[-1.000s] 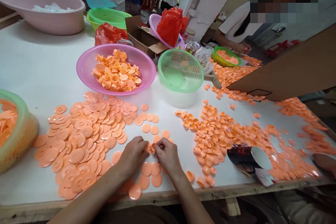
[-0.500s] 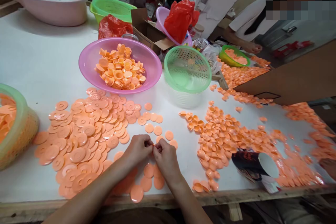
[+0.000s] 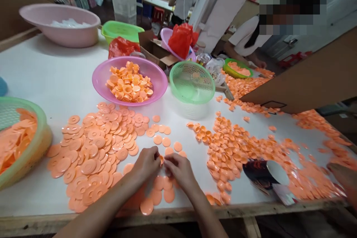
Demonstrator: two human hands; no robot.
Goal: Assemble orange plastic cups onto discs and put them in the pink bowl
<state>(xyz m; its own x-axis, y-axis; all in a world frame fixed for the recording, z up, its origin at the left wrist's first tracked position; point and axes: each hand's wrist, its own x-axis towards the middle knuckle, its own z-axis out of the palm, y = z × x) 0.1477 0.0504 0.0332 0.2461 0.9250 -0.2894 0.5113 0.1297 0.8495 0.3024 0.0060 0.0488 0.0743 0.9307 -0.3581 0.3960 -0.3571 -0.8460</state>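
Note:
My left hand is closed, pinching a small orange plastic piece at its fingertips. Facing it, my right hand has its fingers bent and slightly apart, the tips close beside that piece. Fingers partly hide the piece, so its full shape does not show. Flat orange discs lie on the table below my hands. To the left spreads a large heap of ringed orange discs. Small orange cups are strewn to the right. A pink basin beyond holds orange cup-shaped pieces.
A green strainer basket stands behind my hands, another basket at left with orange pieces. A dark printed paper cup lies among the small cups. A cardboard sheet stands at right, near a co-worker. Another person's hand is at far right.
The view has tilted up and shifted left. My hands, pinched together before, are slightly apart; the right fingers have loosened and the orange piece shows more clearly.

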